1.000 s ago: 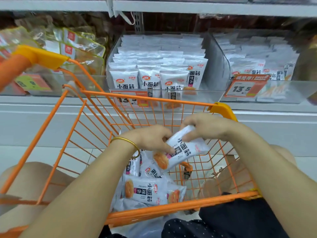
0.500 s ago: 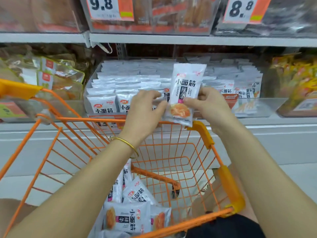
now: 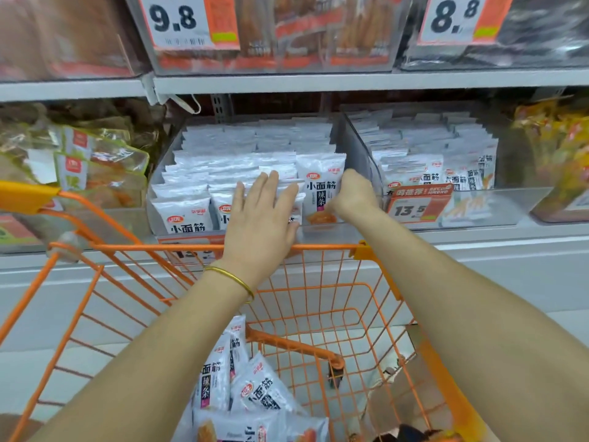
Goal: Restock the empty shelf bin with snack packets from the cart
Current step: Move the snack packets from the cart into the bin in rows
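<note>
Shelf bin [image 3: 322,229]: you face a clear plastic bin on the middle shelf, already packed with rows of white packets standing upright.
Packet at the bin [image 3: 320,186]: white, black characters, orange food picture at the bottom; it stands upright at the front right corner of the bin.
Cart [image 3: 318,247]: an orange wire cart sits right below the bin.
Packets in the cart [image 3: 255,390]: you see several matching white packets lying loosely heaped at the bottom left.
</note>
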